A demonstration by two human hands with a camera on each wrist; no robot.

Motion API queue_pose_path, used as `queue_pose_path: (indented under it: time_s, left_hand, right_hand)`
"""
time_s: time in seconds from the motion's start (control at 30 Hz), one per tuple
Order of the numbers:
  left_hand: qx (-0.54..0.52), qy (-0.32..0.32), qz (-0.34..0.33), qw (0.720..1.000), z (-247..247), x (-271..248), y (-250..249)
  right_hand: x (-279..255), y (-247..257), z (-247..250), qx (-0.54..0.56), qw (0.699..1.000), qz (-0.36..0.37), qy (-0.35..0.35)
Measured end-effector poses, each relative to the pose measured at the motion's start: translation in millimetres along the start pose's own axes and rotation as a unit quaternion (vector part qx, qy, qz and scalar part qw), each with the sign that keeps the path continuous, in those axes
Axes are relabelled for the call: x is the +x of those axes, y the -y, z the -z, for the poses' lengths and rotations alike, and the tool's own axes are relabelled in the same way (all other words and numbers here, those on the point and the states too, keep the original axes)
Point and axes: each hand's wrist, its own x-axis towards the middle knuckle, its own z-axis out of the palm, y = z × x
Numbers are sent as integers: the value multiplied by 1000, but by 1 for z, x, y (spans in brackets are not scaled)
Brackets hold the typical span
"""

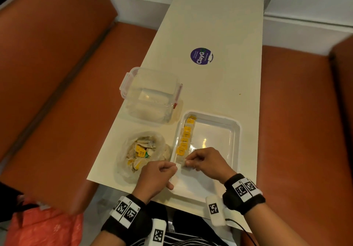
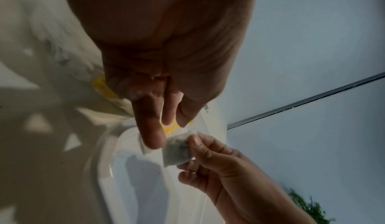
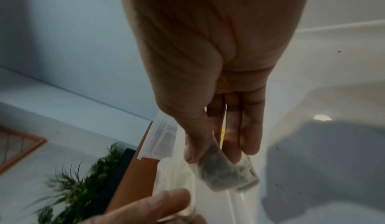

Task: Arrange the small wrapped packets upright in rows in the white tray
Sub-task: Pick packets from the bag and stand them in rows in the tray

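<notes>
A white tray (image 1: pixel 236 131) lies on the table near its front edge. Several packets with yellow tags (image 1: pixel 184 138) stand in a row along its left wall. Over the tray's near left corner both hands meet on one small clear-wrapped packet (image 1: pixel 181 164) with dark contents. My right hand (image 1: pixel 186 162) pinches that packet (image 3: pixel 225 175) between thumb and fingers. My left hand (image 1: pixel 175 167) has curled fingers and pinches the wrapper's left edge, its index finger (image 2: pixel 152 128) lying against the packet (image 2: pixel 177 152). The tray floor (image 2: pixel 133 186) lies just below.
A crumpled clear plastic bag (image 1: pixel 126 161) with several loose packets (image 1: pixel 141 153) lies left of the tray. Behind it stands a clear lidded container (image 1: pixel 150 93). A round purple sticker (image 1: pixel 201 56) is farther back. Orange bench seats (image 1: pixel 296 121) flank the narrow table.
</notes>
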Motion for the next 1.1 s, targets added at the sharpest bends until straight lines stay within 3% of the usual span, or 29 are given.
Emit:
queue_pose_path:
  time_s: [0.17, 0.5, 0.63, 0.77, 0.93, 1.1]
  left_hand:
    - [-3, -52, -8, 999, 22, -7, 5]
    - [-25, -151, -7, 988, 54, 1, 23]
    - [34, -194, -15, 980, 65, 17, 28]
    - [171, -190, -51, 965, 70, 40, 32]
    - [339, -185, -61, 920, 70, 59, 27]
    - [382, -186, -30, 905, 69, 63, 26]
  right_hand:
    - [3, 8, -11, -120, 989, 13, 87]
    - [12, 17, -8, -101, 990, -10, 103]
    - [19, 14, -7, -123, 985, -29, 118]
    - [34, 3, -19, -161, 986, -22, 34]
    - [45, -7, -34, -131, 990, -25, -51]
    - [48, -11, -43, -127, 985, -12, -112]
